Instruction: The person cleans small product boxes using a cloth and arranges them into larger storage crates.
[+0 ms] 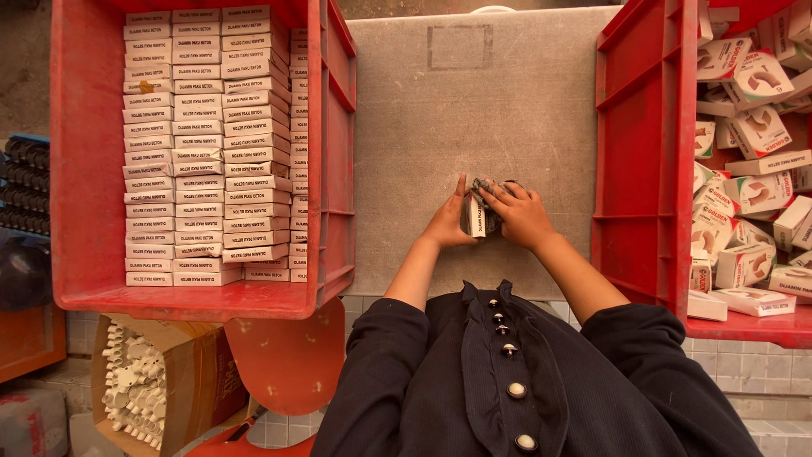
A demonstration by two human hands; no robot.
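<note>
— What sits closest to the wearer?

— Dark sleeves and a dark buttoned garment (507, 372) fill the bottom of the view; lower left, below the work surface, a cardboard box (161, 385) holds white plastic pieces, beside an orange seat (292, 360).

— And the hands?

— Both rest on the grey table (474, 110), close together at its near middle; the left hand (446, 224) is flat against the left face of a small box (476, 216), fingers straight and pointing away; the right hand (523, 216) is curled over the box's top and right side, fingertips on a crumpled dark bundle (491, 186) at its far end; so the box is pinched between the two palms, standing on edge on the table.

— What's the bundle?

— Too small and creased to tell.

— Either side?

— To the left, a red crate (85, 169) packed with neat rows of flat white boxes (203, 144); to the right, well apart from the hands, another red crate (643, 152) with similar boxes tumbled loosely (753, 195); some show a cut-out window.

— Farther off?

— The bare table runs on to its far edge, with a faint square outline (459, 46) marked on it; at far left a dark rack (25, 186) sits beyond the crate.
</note>
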